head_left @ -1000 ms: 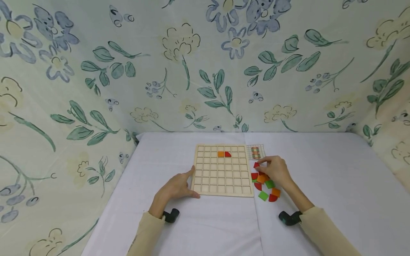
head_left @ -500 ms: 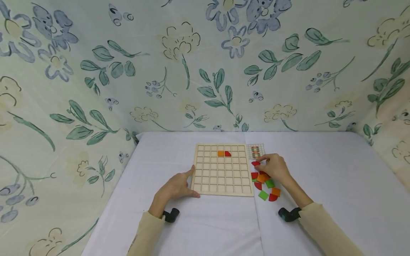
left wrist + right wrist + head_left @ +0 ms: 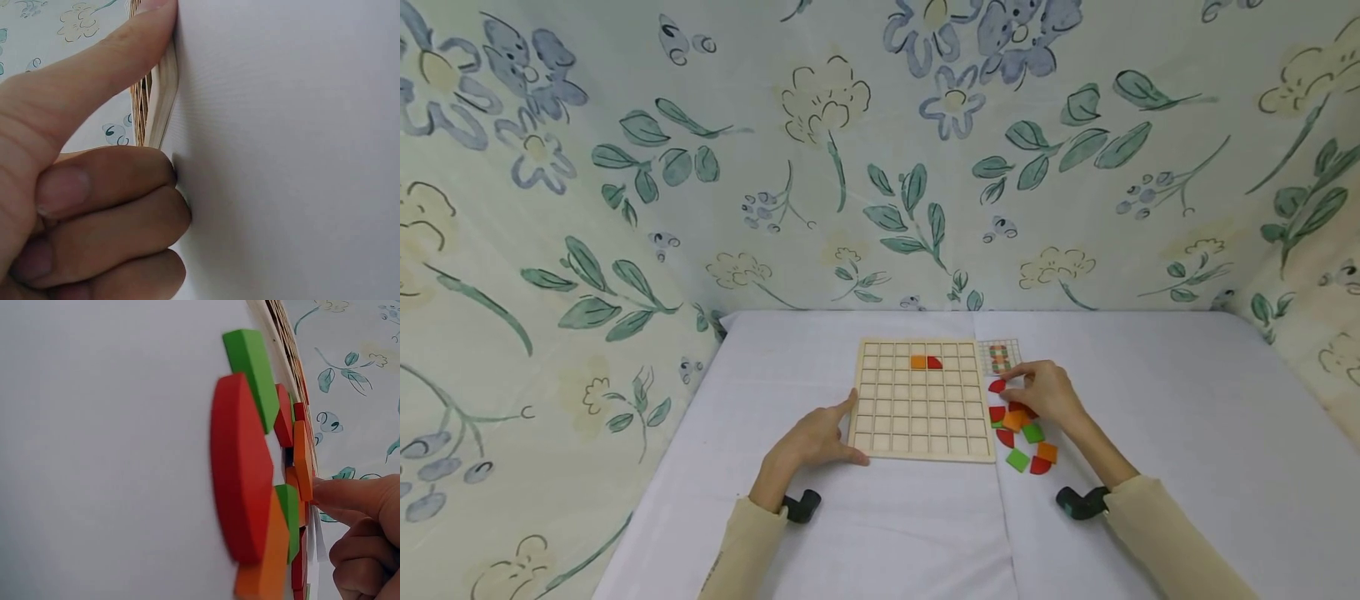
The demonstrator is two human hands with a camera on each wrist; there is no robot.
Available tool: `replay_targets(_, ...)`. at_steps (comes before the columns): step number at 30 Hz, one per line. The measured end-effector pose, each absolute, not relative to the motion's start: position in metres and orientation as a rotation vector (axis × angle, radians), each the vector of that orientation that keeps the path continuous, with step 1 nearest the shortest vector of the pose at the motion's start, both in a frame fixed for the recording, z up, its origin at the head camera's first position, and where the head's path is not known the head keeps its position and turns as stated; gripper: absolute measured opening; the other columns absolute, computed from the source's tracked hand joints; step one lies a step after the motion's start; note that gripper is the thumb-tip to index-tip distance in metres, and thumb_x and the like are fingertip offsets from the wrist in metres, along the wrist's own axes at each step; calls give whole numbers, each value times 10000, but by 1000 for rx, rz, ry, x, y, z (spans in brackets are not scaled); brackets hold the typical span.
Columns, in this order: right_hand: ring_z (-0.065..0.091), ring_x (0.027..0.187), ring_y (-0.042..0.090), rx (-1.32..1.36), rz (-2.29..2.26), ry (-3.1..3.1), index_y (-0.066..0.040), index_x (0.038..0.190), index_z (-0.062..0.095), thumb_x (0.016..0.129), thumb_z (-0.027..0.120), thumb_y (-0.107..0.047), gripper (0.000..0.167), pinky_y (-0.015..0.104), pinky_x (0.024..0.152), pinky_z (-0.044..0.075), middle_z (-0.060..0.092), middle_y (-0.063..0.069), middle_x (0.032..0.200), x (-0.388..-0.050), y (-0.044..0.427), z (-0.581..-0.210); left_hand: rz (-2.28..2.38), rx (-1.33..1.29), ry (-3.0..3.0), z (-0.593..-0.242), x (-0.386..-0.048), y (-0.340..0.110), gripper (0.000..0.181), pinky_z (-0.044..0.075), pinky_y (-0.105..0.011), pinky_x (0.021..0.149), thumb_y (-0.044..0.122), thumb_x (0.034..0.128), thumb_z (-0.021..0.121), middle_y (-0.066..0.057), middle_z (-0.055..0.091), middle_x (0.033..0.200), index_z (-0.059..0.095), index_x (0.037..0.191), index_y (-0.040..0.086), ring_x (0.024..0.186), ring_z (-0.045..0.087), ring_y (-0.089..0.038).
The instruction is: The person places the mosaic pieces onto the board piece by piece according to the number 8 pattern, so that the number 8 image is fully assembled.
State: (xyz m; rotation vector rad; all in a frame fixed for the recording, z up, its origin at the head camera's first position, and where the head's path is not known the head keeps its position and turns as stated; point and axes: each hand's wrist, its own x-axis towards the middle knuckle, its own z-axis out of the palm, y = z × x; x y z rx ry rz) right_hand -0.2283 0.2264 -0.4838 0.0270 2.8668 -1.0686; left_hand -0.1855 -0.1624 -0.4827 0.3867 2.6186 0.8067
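Note:
My left hand [image 3: 812, 436] holds the near left corner of a wooden grid board [image 3: 917, 422], with index finger at the side edge and thumb at the front edge. In the left wrist view its other fingers [image 3: 119, 225] are curled beside the board's edge. An orange square tile [image 3: 918, 362] and a red quarter-circle tile [image 3: 935, 362] sit side by side in the board's cells. Right of the board, my right hand [image 3: 1051, 396] pinches another red quarter-circle tile [image 3: 997, 386] between thumb and index finger. In the right wrist view nearer tiles mostly hide that tile.
Below the right hand lies a loose pile of red, orange and green tiles, including a green square [image 3: 1018, 460] and an orange one [image 3: 1047, 452]. A small pattern card [image 3: 988, 357] lies by the board's far right corner. White cloth [image 3: 865, 533] covers the table.
The red quarter-circle tile in my right fingers has turned and shifted slightly left. The left hand and the board have stayed in place.

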Motion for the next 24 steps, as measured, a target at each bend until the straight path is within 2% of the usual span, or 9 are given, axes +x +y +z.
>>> replay_targets(7, 428, 536, 187, -36, -1069, 2884, 14, 1238, 733, 876, 829, -151, 409, 249, 493, 327, 391, 23, 608, -230, 230, -486, 793, 419, 2637, -483, -185, -162, 1211, 367, -269, 565, 418, 725, 933, -3, 527, 686, 225, 1651, 92, 609, 442, -122)
replay_targets(24, 430, 540, 181, -15, -1122, 2844, 17, 1207, 740, 882, 831, -188, 394, 241, 499, 328, 409, 11, 603, -231, 233, -488, 800, 414, 2637, -483, -184, -163, 1208, 368, -273, 572, 412, 721, 936, -11, 528, 694, 232, 1650, 92, 617, 443, -128)
